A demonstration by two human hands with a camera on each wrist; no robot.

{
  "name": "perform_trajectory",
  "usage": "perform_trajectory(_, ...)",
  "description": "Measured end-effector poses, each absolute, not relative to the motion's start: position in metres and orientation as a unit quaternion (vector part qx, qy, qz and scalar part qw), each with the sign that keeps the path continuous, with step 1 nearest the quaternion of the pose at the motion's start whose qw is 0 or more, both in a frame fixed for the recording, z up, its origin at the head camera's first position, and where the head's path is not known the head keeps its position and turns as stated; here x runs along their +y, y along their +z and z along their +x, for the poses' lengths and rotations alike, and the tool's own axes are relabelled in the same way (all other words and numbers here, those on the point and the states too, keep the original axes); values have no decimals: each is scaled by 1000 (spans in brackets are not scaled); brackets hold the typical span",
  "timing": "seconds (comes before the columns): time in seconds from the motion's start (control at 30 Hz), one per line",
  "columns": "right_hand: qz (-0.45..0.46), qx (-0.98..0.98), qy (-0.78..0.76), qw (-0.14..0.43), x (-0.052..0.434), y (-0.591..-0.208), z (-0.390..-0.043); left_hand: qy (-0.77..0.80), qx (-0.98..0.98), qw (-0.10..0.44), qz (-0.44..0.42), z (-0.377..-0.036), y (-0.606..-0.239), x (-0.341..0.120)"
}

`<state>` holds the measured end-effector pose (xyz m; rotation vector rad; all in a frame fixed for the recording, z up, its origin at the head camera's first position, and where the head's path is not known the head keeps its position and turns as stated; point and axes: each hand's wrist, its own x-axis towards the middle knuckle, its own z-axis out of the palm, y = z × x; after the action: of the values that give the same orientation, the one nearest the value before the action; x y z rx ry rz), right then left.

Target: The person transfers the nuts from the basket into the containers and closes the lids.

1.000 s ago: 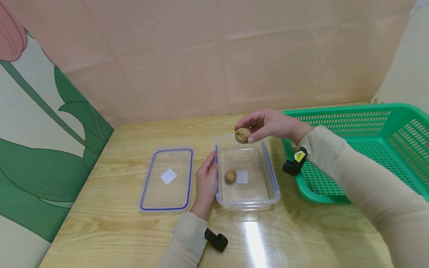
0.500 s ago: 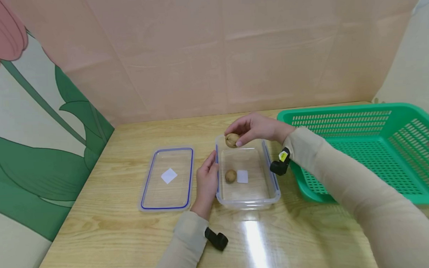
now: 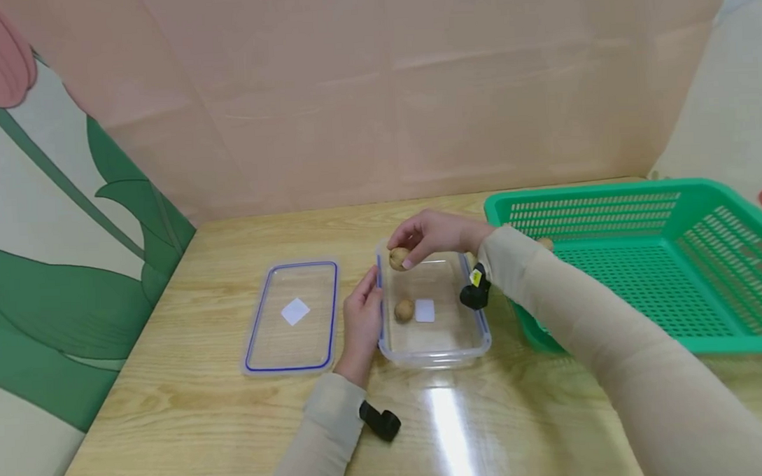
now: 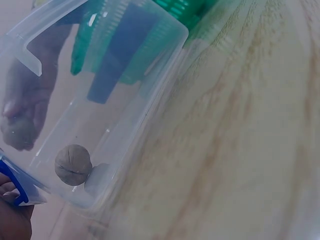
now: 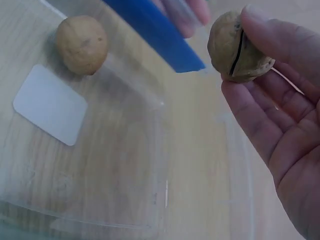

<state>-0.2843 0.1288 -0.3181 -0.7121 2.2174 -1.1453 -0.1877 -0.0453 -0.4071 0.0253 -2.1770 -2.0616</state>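
Head view: my right hand (image 3: 434, 234) pinches a walnut (image 3: 398, 258) in a fingertip grip, held above the far left corner of the clear container (image 3: 479, 332), just inside its rim. A second walnut (image 3: 404, 310) lies on the container floor beside a white label (image 3: 425, 311). My left hand (image 3: 361, 323) rests against the container's left wall, fingers straight along the blue-edged rim, grip not closed round anything. The lid (image 3: 290, 317) lies flat on the table (image 3: 191, 406) just left of that hand, apart from the container. The green basket (image 3: 613, 202) stands at the right, close to the container's right edge. Bare table lies in front of the container.

Left wrist view: the lying walnut (image 4: 73, 164) sits near the container's near wall (image 4: 150, 100); the right hand's fingers (image 4: 20, 127) show blurred through the plastic. Bare wood grain stretches to the right.

Right wrist view: thumb and fingers (image 5: 272, 42) clasp the held walnut (image 5: 235, 47), seam showing, over the container's wall edge. The other walnut (image 5: 81, 44) lies apart from it, near the white label (image 5: 50, 104); the floor between is bare.
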Motion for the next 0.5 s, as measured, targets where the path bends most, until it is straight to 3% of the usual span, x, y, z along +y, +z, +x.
perform_trajectory(0.5,-289,854,-340,266,107,-339,-289,-689,-721,78,-1,-187,-407,-46)
